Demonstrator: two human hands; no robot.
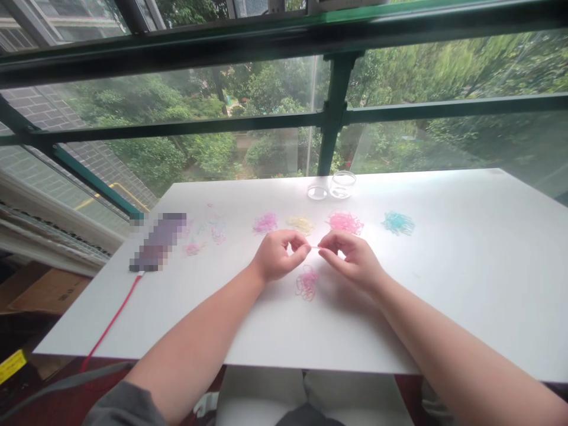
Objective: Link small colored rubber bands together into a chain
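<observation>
Between the fingertips of both my hands a thin pale pink rubber band (315, 247) is held level above the table. My left hand (284, 254) pinches one end with thumb and forefinger, and my right hand (350, 257) pinches the other. Just below them lies a loose pile of pink rubber bands (307, 283). Beyond the hands sit sorted piles: purple bands (265, 222), yellow bands (300, 224), pink bands (345, 223) and blue bands (398, 223). The yellow and pink piles are partly hidden behind my fingers.
A clear round container (343, 184) and a clear lid (317, 192) stand near the far edge of the white table (465, 284). To the left are scattered mixed bands (217, 232) and a pixelated dark device (160, 242) with a red cable (110, 322). Windows rise behind.
</observation>
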